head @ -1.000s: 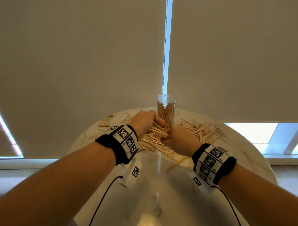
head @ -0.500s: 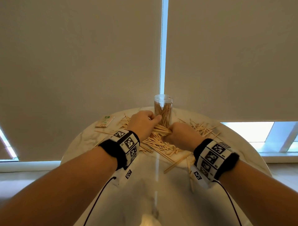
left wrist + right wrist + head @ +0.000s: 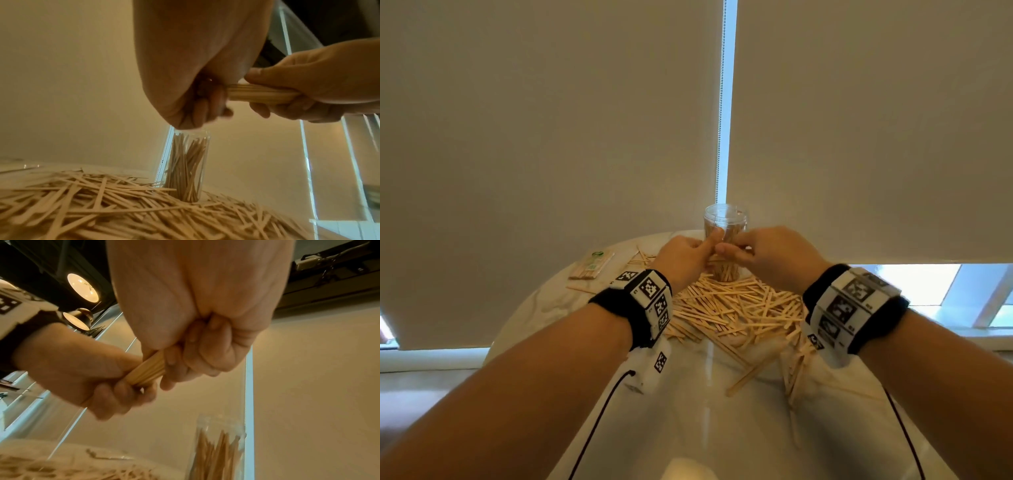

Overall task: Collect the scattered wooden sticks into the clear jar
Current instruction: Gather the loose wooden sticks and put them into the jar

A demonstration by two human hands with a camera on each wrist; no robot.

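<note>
A clear jar (image 3: 725, 222) partly filled with upright wooden sticks stands at the table's far edge. Scattered wooden sticks (image 3: 736, 311) lie in a heap in front of it. Both hands are raised above the heap, just in front of the jar. My left hand (image 3: 688, 257) and right hand (image 3: 767, 253) each grip one end of a bundle of sticks (image 3: 259, 95) held level between them. The bundle (image 3: 147, 371) shows in both wrist views; in the head view the hands hide most of it. The jar (image 3: 186, 168) stands below and beyond the hands.
The round pale table (image 3: 688, 411) has its edge close behind the jar, with roller blinds beyond. A small wrapped packet of sticks (image 3: 592, 265) lies at the far left. Loose sticks (image 3: 794, 363) trail toward the right front. Wrist cables hang below both arms.
Both hands have lifted off the heap with a gathered bundle of sticks and moved up toward the jar. The heap they covered is now exposed.
</note>
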